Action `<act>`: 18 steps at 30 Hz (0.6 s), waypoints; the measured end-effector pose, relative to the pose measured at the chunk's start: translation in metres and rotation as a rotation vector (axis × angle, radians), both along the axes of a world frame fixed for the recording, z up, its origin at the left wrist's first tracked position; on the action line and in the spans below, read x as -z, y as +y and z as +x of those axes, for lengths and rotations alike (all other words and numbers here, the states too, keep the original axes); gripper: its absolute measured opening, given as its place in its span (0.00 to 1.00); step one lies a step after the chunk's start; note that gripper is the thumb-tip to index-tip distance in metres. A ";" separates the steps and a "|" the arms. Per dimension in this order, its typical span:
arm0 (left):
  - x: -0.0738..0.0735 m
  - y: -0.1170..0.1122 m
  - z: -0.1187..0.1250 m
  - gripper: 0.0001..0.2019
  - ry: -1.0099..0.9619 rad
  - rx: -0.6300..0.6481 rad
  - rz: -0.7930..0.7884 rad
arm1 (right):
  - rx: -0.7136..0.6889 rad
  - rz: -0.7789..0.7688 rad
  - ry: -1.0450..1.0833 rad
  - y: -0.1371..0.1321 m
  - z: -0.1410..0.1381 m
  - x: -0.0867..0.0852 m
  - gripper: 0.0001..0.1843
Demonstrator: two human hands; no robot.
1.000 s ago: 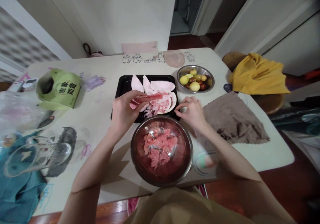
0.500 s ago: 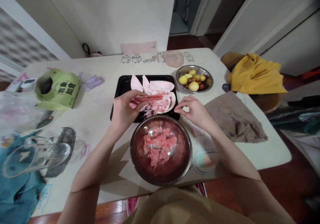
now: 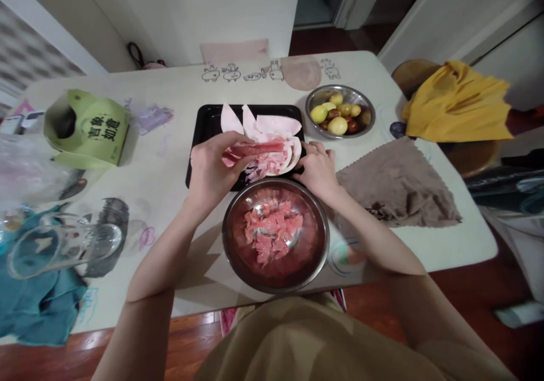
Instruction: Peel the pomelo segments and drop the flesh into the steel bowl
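My left hand [image 3: 212,163] is closed in a pinch on a pomelo segment [image 3: 267,147], held above the black tray [image 3: 208,121]. At the tray's right edge, my right hand [image 3: 318,168] has its fingers curled, their tips partly hidden; what they hold, if anything, I cannot make out. White pomelo rind [image 3: 278,125] and torn pinkish membrane [image 3: 261,168] lie in the tray. Just in front of it, close to my body, stands a steel bowl [image 3: 227,245] with peeled red pomelo flesh [image 3: 272,233] inside.
Small yellow and brown fruits fill a metal bowl [image 3: 369,126] at the back right. A brown cloth [image 3: 403,188] and a yellow cloth [image 3: 459,106] lie to the right. On the left are a green carton [image 3: 100,128], a glass jug [image 3: 63,248] and a teal cloth [image 3: 46,313].
My right hand has moved slightly left and up against the tray's edge, its pinch no longer visible. My left hand still holds the segment. The view has shifted a little.
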State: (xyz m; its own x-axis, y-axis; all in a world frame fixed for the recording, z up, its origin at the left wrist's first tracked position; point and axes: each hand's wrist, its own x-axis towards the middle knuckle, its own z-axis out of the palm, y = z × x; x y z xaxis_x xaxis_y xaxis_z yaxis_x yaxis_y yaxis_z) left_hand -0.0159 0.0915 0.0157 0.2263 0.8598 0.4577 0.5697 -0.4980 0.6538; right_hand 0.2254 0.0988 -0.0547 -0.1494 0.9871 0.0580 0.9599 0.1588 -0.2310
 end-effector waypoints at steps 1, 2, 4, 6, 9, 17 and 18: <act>0.000 0.000 0.000 0.08 0.003 -0.001 0.000 | 0.010 -0.004 -0.011 0.000 -0.001 0.000 0.04; 0.000 0.000 0.000 0.09 0.009 0.000 -0.002 | 0.014 -0.006 -0.018 0.000 -0.002 0.000 0.04; 0.001 0.000 0.000 0.09 0.020 0.006 -0.017 | 0.013 -0.006 -0.021 0.000 -0.003 0.002 0.04; 0.001 0.000 0.000 0.08 0.022 0.013 -0.040 | 0.008 0.000 -0.009 0.000 -0.002 0.005 0.04; 0.001 0.001 0.000 0.08 0.005 0.017 -0.040 | 0.014 0.017 0.049 0.003 0.005 0.006 0.04; 0.001 0.005 -0.003 0.10 0.005 0.004 -0.098 | -0.352 -0.013 0.596 -0.017 0.027 -0.048 0.07; 0.001 0.005 -0.003 0.10 -0.003 0.011 -0.110 | -0.446 -0.080 0.615 -0.021 0.025 -0.052 0.06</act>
State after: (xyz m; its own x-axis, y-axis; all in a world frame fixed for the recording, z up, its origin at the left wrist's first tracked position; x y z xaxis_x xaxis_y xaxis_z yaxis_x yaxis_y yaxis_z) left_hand -0.0187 0.0969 0.0147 0.2353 0.9021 0.3618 0.5626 -0.4299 0.7062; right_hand 0.2507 0.0775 -0.0025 -0.4988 0.8454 0.1909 0.5033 0.4618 -0.7304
